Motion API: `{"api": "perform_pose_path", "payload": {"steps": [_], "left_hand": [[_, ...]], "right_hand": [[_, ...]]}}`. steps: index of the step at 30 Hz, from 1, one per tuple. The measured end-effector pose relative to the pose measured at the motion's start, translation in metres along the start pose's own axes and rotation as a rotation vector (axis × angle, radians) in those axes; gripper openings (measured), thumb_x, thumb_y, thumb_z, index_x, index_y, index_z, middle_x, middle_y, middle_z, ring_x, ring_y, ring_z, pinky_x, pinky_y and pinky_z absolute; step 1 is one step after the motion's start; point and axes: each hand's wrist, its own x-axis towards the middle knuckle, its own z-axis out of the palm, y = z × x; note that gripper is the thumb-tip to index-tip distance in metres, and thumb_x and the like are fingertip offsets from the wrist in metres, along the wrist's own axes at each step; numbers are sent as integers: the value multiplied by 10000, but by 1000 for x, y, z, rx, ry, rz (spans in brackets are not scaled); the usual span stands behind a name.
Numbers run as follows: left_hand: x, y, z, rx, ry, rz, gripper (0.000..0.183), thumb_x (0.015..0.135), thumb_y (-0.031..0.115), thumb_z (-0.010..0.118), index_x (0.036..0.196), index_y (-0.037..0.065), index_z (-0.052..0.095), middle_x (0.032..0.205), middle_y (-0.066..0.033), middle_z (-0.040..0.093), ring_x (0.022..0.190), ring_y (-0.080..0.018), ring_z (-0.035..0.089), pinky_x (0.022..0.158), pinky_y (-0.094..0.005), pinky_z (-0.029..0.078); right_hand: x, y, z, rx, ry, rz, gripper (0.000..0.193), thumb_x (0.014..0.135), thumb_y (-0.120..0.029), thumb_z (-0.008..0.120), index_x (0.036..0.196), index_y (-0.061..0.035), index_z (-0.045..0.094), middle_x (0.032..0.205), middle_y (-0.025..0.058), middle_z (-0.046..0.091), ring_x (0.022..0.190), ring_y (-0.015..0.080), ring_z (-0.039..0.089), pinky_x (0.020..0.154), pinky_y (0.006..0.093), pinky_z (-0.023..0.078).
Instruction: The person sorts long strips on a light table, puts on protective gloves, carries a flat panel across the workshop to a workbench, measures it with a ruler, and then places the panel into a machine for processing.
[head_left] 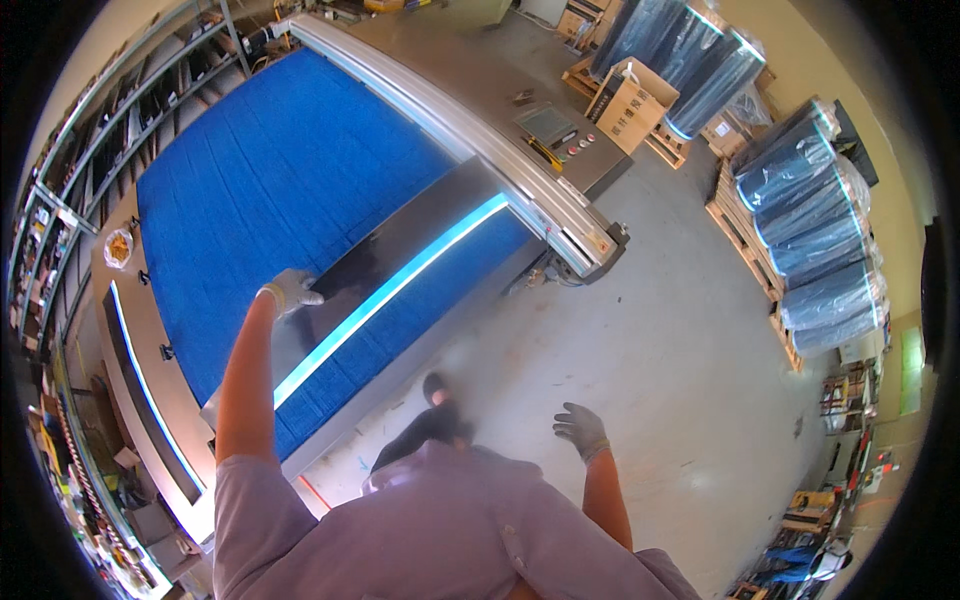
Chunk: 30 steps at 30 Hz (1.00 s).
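A long dark, smooth strip [400, 245] with a bright blue-white band along its near side lies across the blue bed [270, 150] of a wide flat machine. My left hand [292, 292], in a pale glove, is at the strip's far edge. Its thumb lies on the strip and the other fingers appear closed at that edge, partly hidden. My right hand [582, 430], in a grey glove, hangs over the floor to the right of the machine. Its fingers are spread and nothing is in them.
A metal beam [450, 130] spans the bed, beside a control panel [560, 140]. Another dark strip [150, 390] lies on the left side table, near a small bag [118, 248]. Wrapped rolls [810, 220] stand on pallets at right, a cardboard box [630, 105] behind. Shelving [100, 150] lines the left.
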Motion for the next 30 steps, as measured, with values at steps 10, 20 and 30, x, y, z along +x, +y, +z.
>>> {"api": "perform_pose_path", "payload": {"steps": [10,20,30], "left_hand": [[-33,-32,138,81,511,-118,1002,628,401,878,1474,145,407,1507,-190,398,1383,-406,376,1117,-515,336],[-75,-70,154,191,308,-368,1203,524,440,928,1531,191,319,1568,-163,325,1427,-395,324,1150,-524,303],[-65,-32,183,171,330,-234,1028,610,431,872,1501,258,390,1564,-151,338,1408,-415,341,1100,-530,360]], "right_hand": [[99,-110,127,-872,-188,-352,409,956,-294,614,1262,-22,602,1036,159,693,878,260,679,755,354,552],[167,-184,417,-1924,-441,-1263,869,785,-366,782,1507,-142,354,1548,171,356,1378,396,397,1081,530,376],[215,-180,380,-1969,-185,-1094,910,809,-641,647,1518,-154,350,1591,156,290,1417,404,336,1088,587,342]]}}
